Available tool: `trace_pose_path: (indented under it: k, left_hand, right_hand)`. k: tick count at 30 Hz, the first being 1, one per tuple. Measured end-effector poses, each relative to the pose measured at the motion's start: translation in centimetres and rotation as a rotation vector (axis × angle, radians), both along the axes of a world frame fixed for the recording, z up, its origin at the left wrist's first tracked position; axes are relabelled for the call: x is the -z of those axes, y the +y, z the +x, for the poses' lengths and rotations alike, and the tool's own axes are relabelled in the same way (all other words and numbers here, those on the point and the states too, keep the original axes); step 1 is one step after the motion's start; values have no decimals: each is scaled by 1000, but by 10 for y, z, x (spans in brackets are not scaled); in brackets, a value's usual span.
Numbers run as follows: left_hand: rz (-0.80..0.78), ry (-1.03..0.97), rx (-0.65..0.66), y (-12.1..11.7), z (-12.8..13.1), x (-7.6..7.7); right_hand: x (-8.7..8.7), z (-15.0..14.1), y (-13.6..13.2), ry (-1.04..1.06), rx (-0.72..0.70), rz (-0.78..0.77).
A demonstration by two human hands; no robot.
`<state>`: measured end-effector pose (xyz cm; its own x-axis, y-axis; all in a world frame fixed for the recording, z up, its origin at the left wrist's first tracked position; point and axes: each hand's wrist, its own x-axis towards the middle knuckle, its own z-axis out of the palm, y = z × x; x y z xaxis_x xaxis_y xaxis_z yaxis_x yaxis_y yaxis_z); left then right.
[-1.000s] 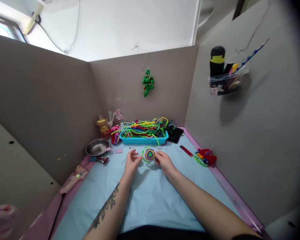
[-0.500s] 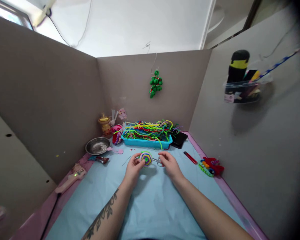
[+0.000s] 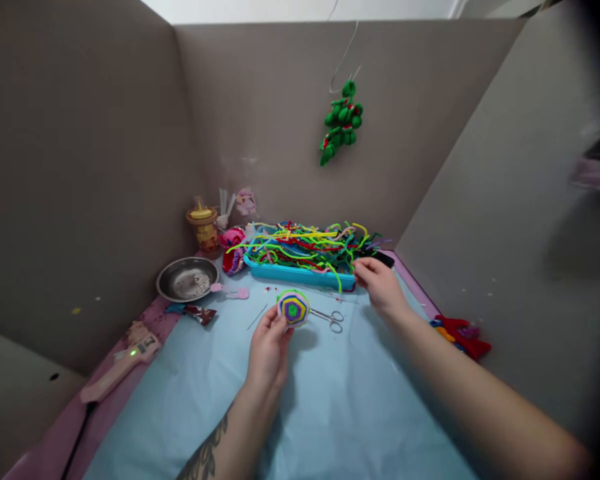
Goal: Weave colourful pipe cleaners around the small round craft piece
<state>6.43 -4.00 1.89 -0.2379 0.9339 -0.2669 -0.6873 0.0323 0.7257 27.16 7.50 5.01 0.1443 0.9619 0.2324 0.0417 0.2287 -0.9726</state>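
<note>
disc (image 3: pixel 293 309) with coloured rings: held over the middle of the worktop (image 3: pixel 330 400), face to camera, round so no long axis to speak of. left hand (image 3: pixel 269 350) has it by the lower-left rim, thumb on the face, other fingers going behind. firm-looking pinch, my read.

key relation: disc sits left of and nearer the wearer than the right fingers, clear gap between. left is the only hand on it.

scissors (image 3: pixel 323 315) just right of the disc, long axis running from the disc toward the worktop's right edge, finger rings at the right end. tips hidden by the disc, can't tell if they touch it. no hand on them.

right hand (image 3: pixel 384 287) is farther out, by the right front corner of the blue tray (image 3: pixel 300 273). fingers drawn in close to the thumb; can't tell if anything thin is between them, or if they touch the tray. tray lies along the worktop's far edge, heaped with fuzzy stems (image 3: pixel 305 243).

thin rod (image 3: pixel 257 317) left of the disc, slanted. metal bowl (image 3: pixel 173 283) near the left edge, red plush piece (image 3: pixel 473 343) at the right edge.
</note>
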Motion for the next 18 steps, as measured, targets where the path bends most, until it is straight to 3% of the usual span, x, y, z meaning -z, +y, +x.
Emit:
trace_pose_path:
  k: [4,6,11,15,18]
  left_hand:
    - [-47,-37,31,-4,-1,-6]
    - [-60,-82,68,-7,-1,-9]
    - [-89,-114,100,-10,-1,-8]
    - [-171,-158,47,-5,-5,4]
    - [-264,-185,81,-2,-11,15]
  right_hand:
    - [-34,-42,35,-361,-192,176]
    - [-45,-58,54,-543,-211,250]
    - [-54,-82,99,-1060,-167,521]
    - [-57,-93,124,-1382,-238,541]
    - [-66,-95,141,-1482,-269,529]
